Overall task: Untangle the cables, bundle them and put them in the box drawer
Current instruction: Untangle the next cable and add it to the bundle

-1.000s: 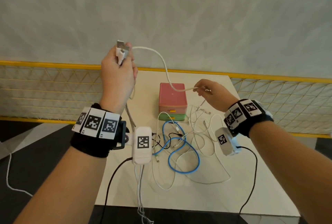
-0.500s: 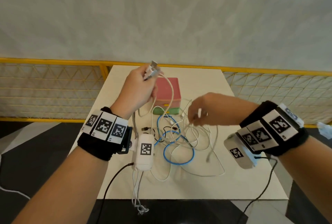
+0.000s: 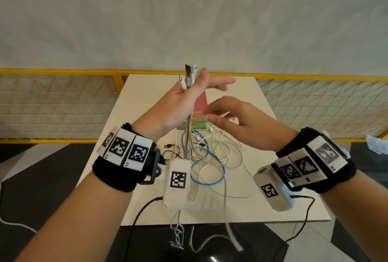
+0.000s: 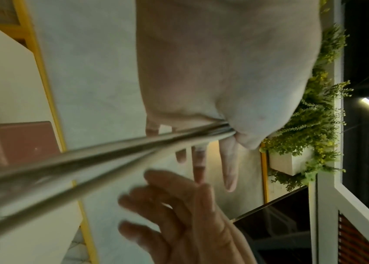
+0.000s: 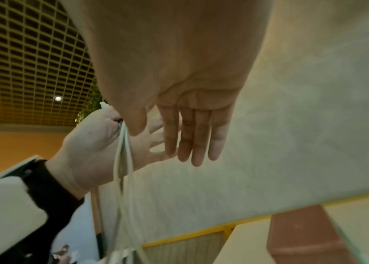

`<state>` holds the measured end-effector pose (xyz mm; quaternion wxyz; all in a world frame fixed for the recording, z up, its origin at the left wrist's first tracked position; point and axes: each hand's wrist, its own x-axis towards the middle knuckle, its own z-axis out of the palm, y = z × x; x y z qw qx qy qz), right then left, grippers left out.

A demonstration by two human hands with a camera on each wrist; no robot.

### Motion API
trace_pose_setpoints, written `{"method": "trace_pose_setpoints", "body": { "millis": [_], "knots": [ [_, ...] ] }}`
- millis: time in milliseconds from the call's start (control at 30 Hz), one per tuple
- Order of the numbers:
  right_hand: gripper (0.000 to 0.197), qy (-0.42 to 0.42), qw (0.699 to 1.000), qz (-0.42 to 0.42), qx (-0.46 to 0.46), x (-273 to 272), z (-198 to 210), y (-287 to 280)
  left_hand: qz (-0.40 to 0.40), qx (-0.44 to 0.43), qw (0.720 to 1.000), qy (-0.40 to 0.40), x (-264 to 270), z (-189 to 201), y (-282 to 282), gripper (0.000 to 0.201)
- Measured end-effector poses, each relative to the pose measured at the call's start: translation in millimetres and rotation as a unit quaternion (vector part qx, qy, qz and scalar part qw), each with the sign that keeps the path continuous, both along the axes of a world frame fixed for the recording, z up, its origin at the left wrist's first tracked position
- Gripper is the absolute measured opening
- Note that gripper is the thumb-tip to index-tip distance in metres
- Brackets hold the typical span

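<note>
Above table (image 3: 134, 102), left hand (image 3: 178, 106) pinches perhaps two cable ends (image 3: 190, 77); right hand (image 3: 237, 123) fingers spread.

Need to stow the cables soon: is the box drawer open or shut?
Shut, as far as visible: the drawer front sits flush in the box, though the hands hide part.

I see a pale plaster wall (image 3: 189, 16) behind a cream worktop (image 3: 142, 102), with a yellow mesh railing (image 3: 56, 102) between them. The floor (image 3: 42, 169) is dark and glossy. A planter of green foliage (image 4: 310, 114) shows from the left wrist.

Bare tabletop (image 3: 147, 102) left of the box (image 3: 199, 112); tangled cables (image 3: 212, 156) across the middle, before its drawers.
</note>
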<state>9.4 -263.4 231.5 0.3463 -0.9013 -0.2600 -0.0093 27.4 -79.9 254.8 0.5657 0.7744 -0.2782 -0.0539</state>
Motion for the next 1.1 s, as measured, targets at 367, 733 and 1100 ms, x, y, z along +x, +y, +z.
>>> {"method": "trace_pose_setpoints", "body": {
  "millis": [367,733,1100],
  "knots": [
    [0.02,0.162,0.957,0.024,0.24,-11.1,-18.2,44.2,0.071,-0.066,0.995,0.0,2.2,-8.3,-12.7,0.027],
    [0.026,0.15,0.941,-0.006,0.302,-14.2,-29.8,37.6,0.076,-0.212,0.964,0.143,3.6,-20.6,-22.1,0.03],
    [0.024,0.12,0.96,0.039,0.249,-10.8,-54.4,34.4,0.209,-0.098,0.972,0.042,7.8,-19.4,-41.0,0.059]
  ]
}}
